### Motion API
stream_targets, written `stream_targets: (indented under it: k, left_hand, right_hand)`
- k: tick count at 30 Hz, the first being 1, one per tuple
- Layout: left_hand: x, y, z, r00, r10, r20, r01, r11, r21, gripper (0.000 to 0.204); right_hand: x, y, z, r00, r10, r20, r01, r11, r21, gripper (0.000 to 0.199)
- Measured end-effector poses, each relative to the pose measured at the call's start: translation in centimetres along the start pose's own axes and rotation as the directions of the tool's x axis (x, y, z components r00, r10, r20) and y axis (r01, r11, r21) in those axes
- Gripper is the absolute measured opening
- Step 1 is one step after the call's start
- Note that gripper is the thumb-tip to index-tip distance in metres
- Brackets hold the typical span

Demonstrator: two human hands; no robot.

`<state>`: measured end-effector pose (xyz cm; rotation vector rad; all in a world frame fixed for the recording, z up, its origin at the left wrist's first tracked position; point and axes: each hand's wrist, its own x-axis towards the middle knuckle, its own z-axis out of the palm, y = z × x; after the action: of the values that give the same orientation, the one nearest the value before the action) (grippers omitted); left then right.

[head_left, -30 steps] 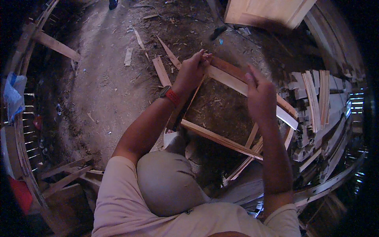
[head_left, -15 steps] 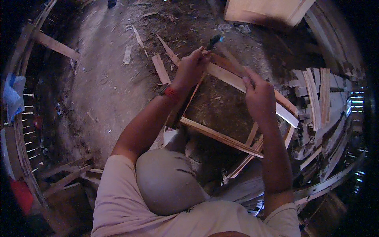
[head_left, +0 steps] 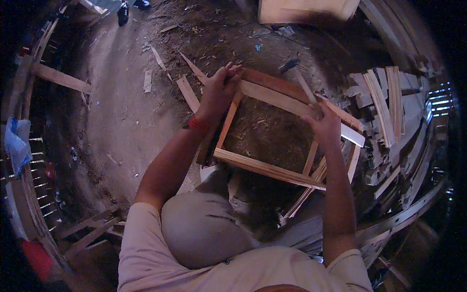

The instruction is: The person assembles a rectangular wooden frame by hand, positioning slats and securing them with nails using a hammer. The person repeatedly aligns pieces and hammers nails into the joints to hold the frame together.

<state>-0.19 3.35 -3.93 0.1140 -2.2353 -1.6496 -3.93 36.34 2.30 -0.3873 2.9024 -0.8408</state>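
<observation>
1. Wooden frame [head_left: 272, 131] – open rectangle of slats, held tilted over the dirt floor [head_left: 121, 117], just ahead of the person's knee [head_left: 204, 224].
2. Left hand [head_left: 220, 90] closed around the frame's far-left corner; red wristband [head_left: 197, 122] on that wrist.
3. Right hand [head_left: 325, 124] closed on a hammer handle [head_left: 307, 90] at the frame's right rail; hammer head [head_left: 289, 64] points away.
4. Floor: packed dirt, chips and loose slats [head_left: 187, 93] – open ground to the left.
5. Right edge: stacked offcuts [head_left: 384, 104], tight. Board [head_left: 61, 78] at left rim.
</observation>
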Motion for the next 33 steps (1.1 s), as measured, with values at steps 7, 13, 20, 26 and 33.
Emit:
stream_targets:
  k: [7, 13, 20, 26, 33]
  left_hand:
    - [-1.4, 5.5, -0.5, 0.883, 0.42, -0.212, -0.343, 0.883, 0.319, 0.027]
    - [-3.6, 6.3, 7.1, 0.765, 0.398, 0.506, -0.626, 0.645, 0.439, 0.049]
    - [-1.3, 3.6, 8.1, 0.623, 0.492, 0.608, -0.781, 0.345, 0.521, 0.059]
    - [-1.9, 2.0, 9.4, 0.698, 0.52, 0.493, -0.706, 0.383, 0.596, 0.059]
    - [-1.9, 1.6, 10.3, 0.72, 0.517, 0.463, -0.684, 0.416, 0.6, 0.056]
  right_hand:
    - [-0.1, -1.6, -1.0, 0.997, 0.068, 0.031, -0.069, 0.997, 0.035, 0.055]
    - [-0.1, -1.6, -0.7, 0.998, 0.055, 0.029, -0.058, 0.988, 0.141, 0.055]
    - [0.7, 0.3, -0.1, 1.0, -0.005, -0.014, 0.007, 0.994, 0.11, 0.05]
    - [0.6, -0.4, -0.3, 0.998, 0.055, 0.027, -0.057, 0.996, 0.073, 0.052]
    - [1.5, -0.9, -1.6, 0.999, -0.051, 0.012, 0.046, 0.972, 0.231, 0.043]
